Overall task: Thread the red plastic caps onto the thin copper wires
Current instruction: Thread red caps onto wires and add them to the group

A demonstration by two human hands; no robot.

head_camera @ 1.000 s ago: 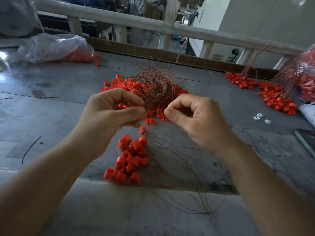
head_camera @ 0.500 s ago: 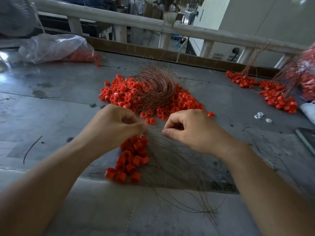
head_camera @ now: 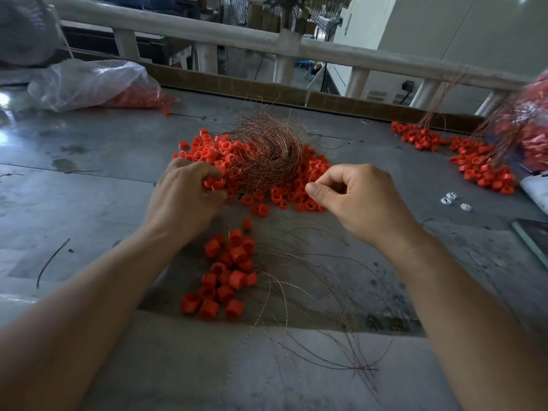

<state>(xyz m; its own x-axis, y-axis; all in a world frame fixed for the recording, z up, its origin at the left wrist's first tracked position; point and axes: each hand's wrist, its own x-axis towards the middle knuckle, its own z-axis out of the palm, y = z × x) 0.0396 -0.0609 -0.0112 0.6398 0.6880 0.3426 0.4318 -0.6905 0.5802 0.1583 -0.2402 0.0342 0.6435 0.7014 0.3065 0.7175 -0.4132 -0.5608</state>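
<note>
- While the left hand (head_camera: pixel 184 203) reaches into the loose pile of small red plastic caps (head_camera: pixel 296 191) on the grey metal table (head_camera: pixel 89 179), its fingers curl over a few caps at the left edge of the pile. Whether one is really gripped, I cannot tell.
- The right hand (head_camera: pixel 358 200) hovers over the right side of the same pile, thumb pressed against the curled forefinger like a pinch. A wire there would be too thin to see, so I cannot tell what it holds.
- The round tangle of thin copper wires (head_camera: pixel 267 149) lies on the pile, beyond both hands. Nearer to the person, a cluster of red caps (head_camera: pixel 228 277) lies just beside long loose wires (head_camera: pixel 311 292) that fan out toward the near edge.
- Risk: the left fingers may catch strands of the tangle and drag it along with a cap, because wires and caps are mixed there.
- Risk: a fine wire end may bend or miss the hole of the cap if it is pinched far from its tip.
- No brand, label or readable writing is visible.
</note>
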